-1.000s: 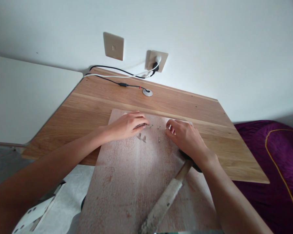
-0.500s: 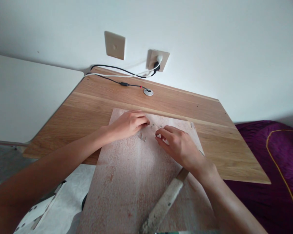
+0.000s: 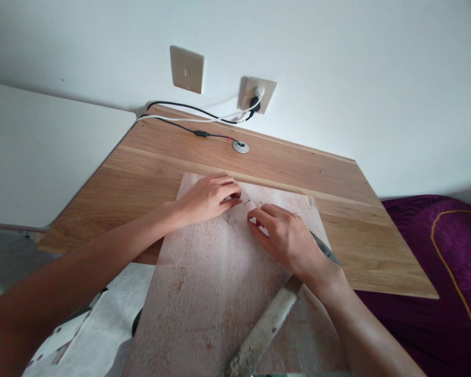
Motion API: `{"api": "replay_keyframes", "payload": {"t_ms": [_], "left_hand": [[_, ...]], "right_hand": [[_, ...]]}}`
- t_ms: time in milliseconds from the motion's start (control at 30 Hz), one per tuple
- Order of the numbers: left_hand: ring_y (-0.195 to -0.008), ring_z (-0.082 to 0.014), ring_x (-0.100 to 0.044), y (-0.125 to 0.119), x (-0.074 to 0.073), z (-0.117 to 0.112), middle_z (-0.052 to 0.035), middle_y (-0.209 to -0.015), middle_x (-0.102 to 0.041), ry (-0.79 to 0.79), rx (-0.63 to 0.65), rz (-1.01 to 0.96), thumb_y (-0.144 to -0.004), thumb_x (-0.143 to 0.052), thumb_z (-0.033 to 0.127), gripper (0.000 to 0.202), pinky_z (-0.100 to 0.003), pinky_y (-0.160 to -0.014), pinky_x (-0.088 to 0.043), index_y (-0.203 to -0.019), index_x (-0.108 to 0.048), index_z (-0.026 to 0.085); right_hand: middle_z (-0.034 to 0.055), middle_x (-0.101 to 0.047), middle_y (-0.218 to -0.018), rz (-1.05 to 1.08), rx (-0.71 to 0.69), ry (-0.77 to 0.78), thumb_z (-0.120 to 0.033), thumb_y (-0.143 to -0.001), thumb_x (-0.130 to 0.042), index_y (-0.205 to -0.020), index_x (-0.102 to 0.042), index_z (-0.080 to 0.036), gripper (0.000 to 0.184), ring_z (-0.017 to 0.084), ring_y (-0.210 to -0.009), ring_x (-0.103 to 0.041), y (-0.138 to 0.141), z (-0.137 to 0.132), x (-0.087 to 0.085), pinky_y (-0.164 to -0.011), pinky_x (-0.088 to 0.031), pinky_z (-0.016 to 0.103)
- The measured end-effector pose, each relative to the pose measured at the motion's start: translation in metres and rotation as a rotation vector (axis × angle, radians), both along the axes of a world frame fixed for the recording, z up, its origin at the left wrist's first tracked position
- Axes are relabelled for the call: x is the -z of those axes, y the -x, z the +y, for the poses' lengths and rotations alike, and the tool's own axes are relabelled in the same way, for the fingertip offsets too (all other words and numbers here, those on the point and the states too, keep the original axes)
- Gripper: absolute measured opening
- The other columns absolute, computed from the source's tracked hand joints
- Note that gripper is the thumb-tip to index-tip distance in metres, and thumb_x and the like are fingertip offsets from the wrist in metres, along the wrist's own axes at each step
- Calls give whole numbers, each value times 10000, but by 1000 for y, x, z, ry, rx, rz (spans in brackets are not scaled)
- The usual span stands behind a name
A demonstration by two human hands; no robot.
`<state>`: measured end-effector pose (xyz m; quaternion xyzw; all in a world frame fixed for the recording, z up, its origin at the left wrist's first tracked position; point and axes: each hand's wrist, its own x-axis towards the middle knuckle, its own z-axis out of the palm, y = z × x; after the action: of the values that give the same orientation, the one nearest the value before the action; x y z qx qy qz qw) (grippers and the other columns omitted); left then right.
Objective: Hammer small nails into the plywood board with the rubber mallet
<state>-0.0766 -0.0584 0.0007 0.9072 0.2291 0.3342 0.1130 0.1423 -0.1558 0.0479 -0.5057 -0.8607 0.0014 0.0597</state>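
Observation:
My left hand rests on the far part of a worn, pinkish-white wooden board. Its fingers are curled, thumb and index close together; whatever is between them is too small to tell. My right hand pinches a tiny metal piece, perhaps a nail, just above the board. Between the hands lie several small nails or screws, among them one loose piece and a little group. Under my right wrist lies a tool with a worn whitish handle; most of its metal end is hidden.
The board lies over the near edge of a wooden desk. Black and white cables run along its back to a wall socket. A white panel stands left; purple fabric is at the right.
My left thumb has come out from under the fingers, leaving a gap near the palm. My right fingertips have shifted slightly left. More of the tool's dark end shows beside my right wrist.

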Motion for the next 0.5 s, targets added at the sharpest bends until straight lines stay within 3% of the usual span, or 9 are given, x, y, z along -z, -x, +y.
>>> {"api": "replay_keyframes", "payload": {"t_ms": [267,500], "left_hand": [[-885,-192,-646,0,-2,-1,-43,-915,-703,17,17,-11,-1021,-666,232,119,-314,-797,-489,-921,-672,169],[-797,-171,-637,-2,-7,-9,-30,-828,-689,152,214,-37,-1024,-684,334,233,-301,-754,-477,-853,-682,175]], "right_hand": [[63,-707,-870,-5,3,1,-128,-993,-579,-942,-704,-187,148,205,-777,-679,-2,1,4,-681,-464,313],[76,-740,-929,192,51,-55,-183,-1007,-593,-1080,-708,-184,136,198,-764,-696,-6,0,1,-703,-527,315]]}}
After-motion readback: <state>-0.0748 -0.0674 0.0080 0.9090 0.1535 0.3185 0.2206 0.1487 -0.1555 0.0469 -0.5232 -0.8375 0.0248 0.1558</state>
